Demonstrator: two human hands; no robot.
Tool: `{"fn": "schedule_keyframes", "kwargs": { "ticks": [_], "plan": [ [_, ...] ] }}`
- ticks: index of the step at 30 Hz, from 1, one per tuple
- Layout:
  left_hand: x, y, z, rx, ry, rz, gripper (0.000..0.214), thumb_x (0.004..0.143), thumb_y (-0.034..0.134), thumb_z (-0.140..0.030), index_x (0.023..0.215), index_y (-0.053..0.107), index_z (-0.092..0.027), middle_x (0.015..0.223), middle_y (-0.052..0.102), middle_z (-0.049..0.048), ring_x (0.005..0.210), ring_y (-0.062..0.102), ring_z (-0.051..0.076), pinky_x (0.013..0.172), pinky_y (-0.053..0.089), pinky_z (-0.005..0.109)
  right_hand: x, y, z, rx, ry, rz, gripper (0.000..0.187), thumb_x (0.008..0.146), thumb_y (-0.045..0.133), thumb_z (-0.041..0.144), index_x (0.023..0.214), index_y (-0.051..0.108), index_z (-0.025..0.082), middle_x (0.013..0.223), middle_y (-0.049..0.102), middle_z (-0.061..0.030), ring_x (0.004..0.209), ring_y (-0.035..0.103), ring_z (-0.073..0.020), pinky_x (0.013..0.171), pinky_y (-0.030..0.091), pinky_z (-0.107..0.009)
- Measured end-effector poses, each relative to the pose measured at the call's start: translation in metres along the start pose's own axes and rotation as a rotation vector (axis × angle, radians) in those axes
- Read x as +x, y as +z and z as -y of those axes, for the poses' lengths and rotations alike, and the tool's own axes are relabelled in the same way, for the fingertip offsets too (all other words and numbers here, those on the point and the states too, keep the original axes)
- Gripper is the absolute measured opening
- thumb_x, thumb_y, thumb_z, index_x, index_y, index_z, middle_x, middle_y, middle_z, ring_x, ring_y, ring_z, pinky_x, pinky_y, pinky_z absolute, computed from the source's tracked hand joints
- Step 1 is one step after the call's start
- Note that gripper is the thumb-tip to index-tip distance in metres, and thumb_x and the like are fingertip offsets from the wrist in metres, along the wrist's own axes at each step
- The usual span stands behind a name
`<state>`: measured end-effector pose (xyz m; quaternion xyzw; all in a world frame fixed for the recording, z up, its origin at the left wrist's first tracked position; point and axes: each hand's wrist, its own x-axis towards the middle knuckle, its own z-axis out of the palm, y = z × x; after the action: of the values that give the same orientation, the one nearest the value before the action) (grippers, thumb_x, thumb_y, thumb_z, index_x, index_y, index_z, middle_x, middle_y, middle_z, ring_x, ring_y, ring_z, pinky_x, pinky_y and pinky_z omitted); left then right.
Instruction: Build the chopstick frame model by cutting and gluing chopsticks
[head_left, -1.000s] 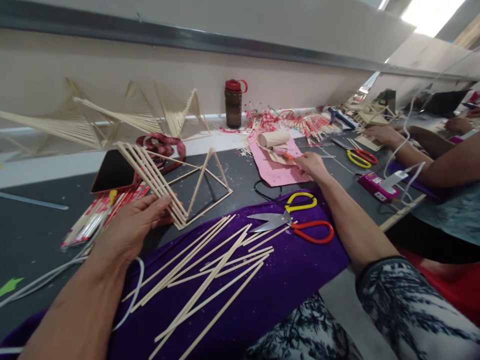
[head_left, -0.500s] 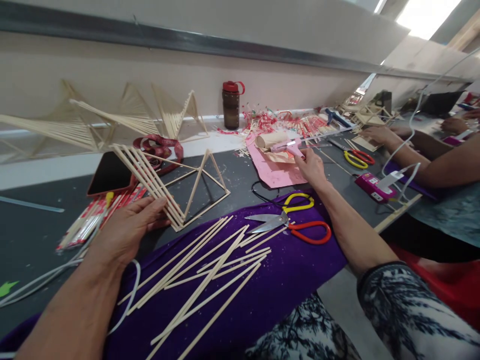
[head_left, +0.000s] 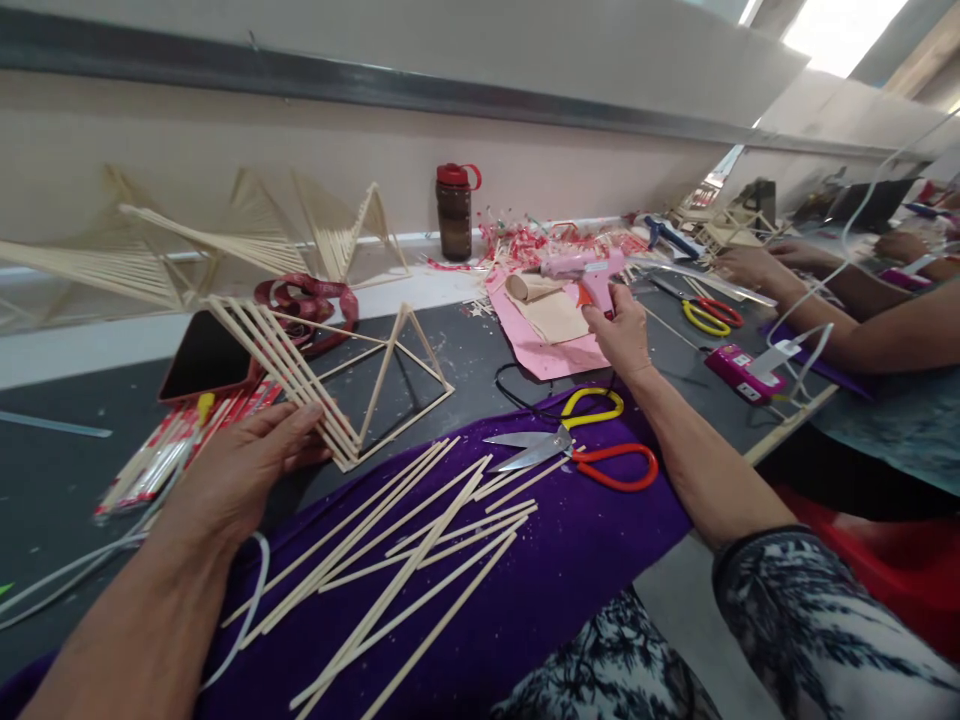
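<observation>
A frame of thin wooden sticks (head_left: 386,380) stands on the dark tabletop, one side a row of parallel sticks. My left hand (head_left: 274,450) is closed on that row at its lower part, the fingertips partly hidden behind it. In my right hand (head_left: 621,325) is a pink glue gun (head_left: 596,272), gripped by its handle and held above a pink sheet (head_left: 551,358) with a tan paper and a cardboard roll (head_left: 527,288) on it. Loose wooden sticks (head_left: 420,555) lie scattered over a purple cloth (head_left: 525,590), beside scissors (head_left: 559,445) with one yellow and one red handle.
Behind my left hand are a phone (head_left: 206,355), packs of sticks (head_left: 154,460) and a dark red strap (head_left: 307,300). A bottle (head_left: 454,215) stands near the wall. At right are a co-worker's arm (head_left: 802,300), more scissors (head_left: 709,315) and a purple power strip (head_left: 742,372).
My right hand has raised the glue gun off the pink sheet's papers and turned it more level. My left hand stays on the stick frame. The view has shifted slightly.
</observation>
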<state>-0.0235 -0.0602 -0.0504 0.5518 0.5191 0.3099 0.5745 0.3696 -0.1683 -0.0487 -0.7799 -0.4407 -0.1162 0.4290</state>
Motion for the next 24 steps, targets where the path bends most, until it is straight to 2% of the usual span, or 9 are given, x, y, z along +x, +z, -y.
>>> {"fn": "schedule_keyframes", "kwargs": {
  "ticks": [2,4,6,8,11,13,16,20,24],
  "plan": [
    [0.000,0.000,0.000,-0.001,-0.002,0.012,0.032,0.063,0.071,-0.044,0.083,0.066,-0.019,0.081,0.069,0.0014,0.072,0.063,0.015,0.063,0.053,0.022,-0.001,0.001,0.002,0.148,0.065,0.116,0.026,0.073,0.050,0.032,0.095,0.051,0.018,0.079,0.060,-0.0023,0.059,0.054,-0.0134,0.058,0.044,-0.026],
    [0.000,0.000,-0.001,-0.005,-0.001,0.013,0.033,0.063,0.071,-0.044,0.084,0.066,-0.018,0.081,0.069,0.0014,0.071,0.063,0.015,0.064,0.053,0.022,-0.004,0.000,0.006,0.340,0.123,0.202,0.026,0.071,0.051,0.031,0.094,0.048,0.019,0.078,0.059,-0.0002,0.052,0.053,-0.0106,0.048,0.041,-0.023],
    [-0.002,0.001,-0.001,-0.004,0.009,0.008,0.035,0.063,0.071,-0.044,0.085,0.066,-0.017,0.081,0.069,0.0020,0.070,0.063,0.014,0.064,0.053,0.023,-0.008,-0.003,0.014,0.511,0.144,0.267,0.027,0.070,0.054,0.030,0.093,0.045,0.020,0.079,0.060,0.0007,0.048,0.052,-0.0088,0.041,0.037,-0.020],
    [-0.003,0.001,-0.001,-0.002,0.020,0.019,0.037,0.063,0.071,-0.044,0.087,0.066,-0.016,0.081,0.069,0.0029,0.069,0.063,0.014,0.065,0.053,0.024,-0.013,-0.007,0.024,0.619,0.143,0.319,0.026,0.069,0.057,0.030,0.090,0.044,0.020,0.071,0.057,0.0032,0.043,0.047,-0.0073,0.037,0.031,-0.019],
    [-0.004,0.000,-0.001,-0.001,0.026,0.050,0.037,0.065,0.069,-0.045,0.088,0.066,-0.015,0.081,0.069,0.0034,0.068,0.062,0.013,0.064,0.053,0.023,-0.018,-0.015,0.038,0.718,0.157,0.430,0.019,0.069,0.057,0.029,0.082,0.046,0.020,0.057,0.047,0.0062,0.041,0.041,-0.0066,0.038,0.027,-0.019],
    [-0.004,-0.001,0.000,-0.004,0.027,0.059,0.035,0.067,0.068,-0.044,0.087,0.066,-0.016,0.080,0.069,0.0032,0.068,0.062,0.013,0.064,0.052,0.022,-0.020,-0.018,0.045,0.824,0.197,0.530,0.015,0.069,0.053,0.027,0.081,0.048,0.020,0.061,0.048,0.0045,0.044,0.043,-0.0072,0.040,0.030,-0.020],
    [-0.003,-0.001,0.000,-0.016,0.018,0.042,0.034,0.065,0.070,-0.043,0.086,0.066,-0.017,0.080,0.069,0.0020,0.068,0.063,0.013,0.063,0.053,0.021,-0.019,-0.020,0.050,0.962,0.266,0.667,0.022,0.066,0.045,0.024,0.087,0.050,0.020,0.077,0.054,0.0007,0.052,0.048,-0.0087,0.044,0.034,-0.021],
    [-0.003,-0.001,-0.002,-0.028,-0.005,0.014,0.035,0.061,0.072,-0.045,0.083,0.065,-0.018,0.077,0.069,0.0000,0.065,0.063,0.013,0.062,0.053,0.021,-0.018,-0.020,0.049,1.002,0.285,0.746,0.032,0.064,0.041,0.027,0.094,0.050,0.019,0.083,0.057,-0.0023,0.056,0.050,-0.0108,0.046,0.036,-0.021],
    [-0.002,0.000,-0.002,-0.015,-0.002,0.010,0.034,0.061,0.072,-0.045,0.082,0.065,-0.019,0.077,0.069,-0.0001,0.066,0.064,0.014,0.063,0.054,0.021,-0.018,-0.017,0.046,1.021,0.278,0.787,0.032,0.061,0.043,0.024,0.092,0.050,0.018,0.081,0.056,-0.0020,0.056,0.049,-0.0110,0.045,0.034,-0.021]
  ]
}}
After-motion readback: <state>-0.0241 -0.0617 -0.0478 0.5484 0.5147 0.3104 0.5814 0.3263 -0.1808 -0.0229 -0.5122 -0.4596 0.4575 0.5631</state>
